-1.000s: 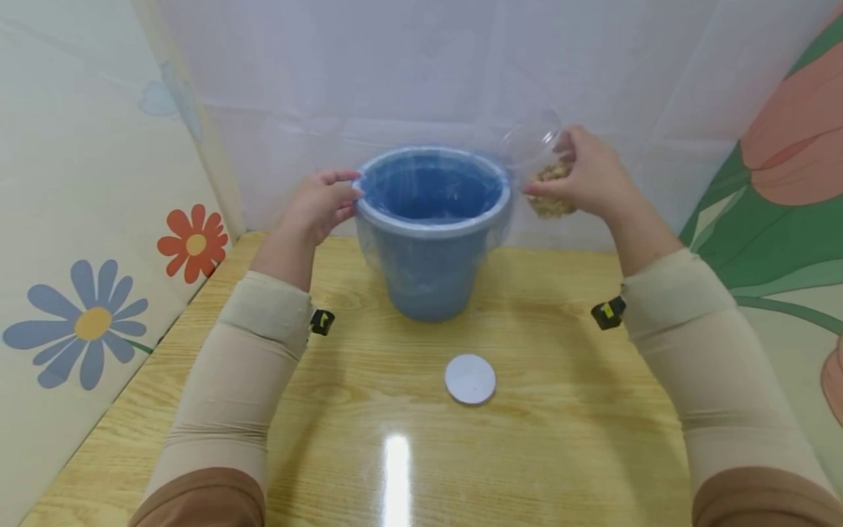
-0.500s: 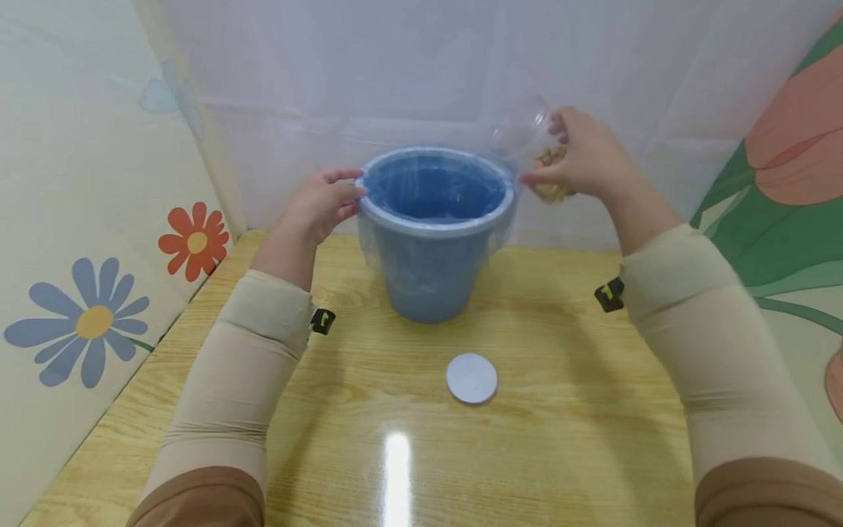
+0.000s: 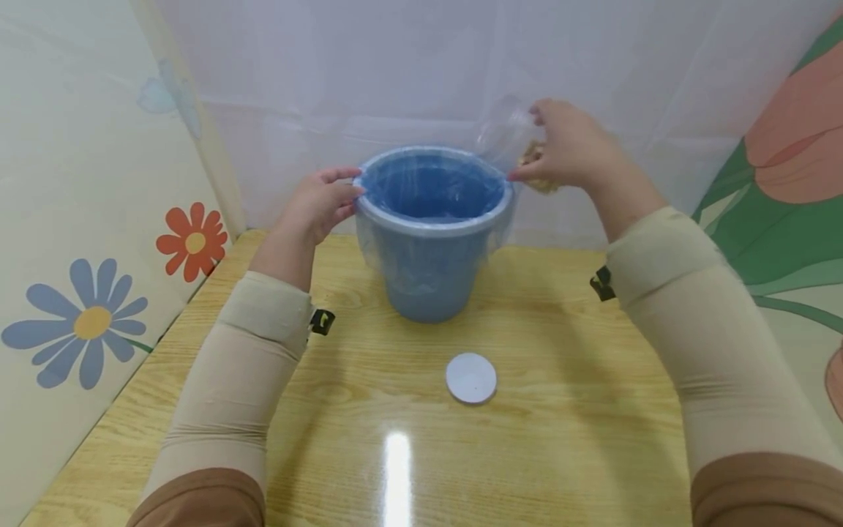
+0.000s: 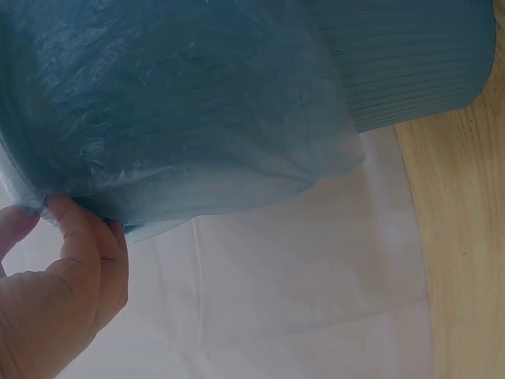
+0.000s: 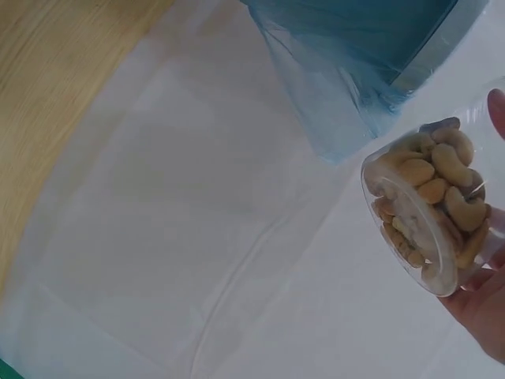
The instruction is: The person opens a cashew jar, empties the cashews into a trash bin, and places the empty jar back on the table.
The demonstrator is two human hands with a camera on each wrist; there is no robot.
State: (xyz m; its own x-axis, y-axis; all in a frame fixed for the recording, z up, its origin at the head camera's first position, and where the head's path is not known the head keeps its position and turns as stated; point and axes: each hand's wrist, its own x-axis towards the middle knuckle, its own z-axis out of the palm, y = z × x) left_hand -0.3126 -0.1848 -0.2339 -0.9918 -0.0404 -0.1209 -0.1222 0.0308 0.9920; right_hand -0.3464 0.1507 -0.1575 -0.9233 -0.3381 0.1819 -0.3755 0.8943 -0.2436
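Observation:
A blue bucket lined with a thin clear plastic bag stands upright on the wooden table. My left hand pinches the bag and rim at the bucket's left side; the left wrist view shows thumb and fingers on the film. A clear plastic jar is gripped in my right hand just beyond the bucket's right rim. The jar is tilted, its mouth toward the bucket. Cashew nuts lie in its bottom part. In the head view my fingers partly hide jar and nuts.
A round white lid lies flat on the table in front of the bucket. Behind the bucket hangs a white cloth backdrop. Flower-printed sheets stand along the sides.
My right hand has risen and moved left with the jar, up to the bucket's right rim, tilting the jar further. My left hand stays at the rim.

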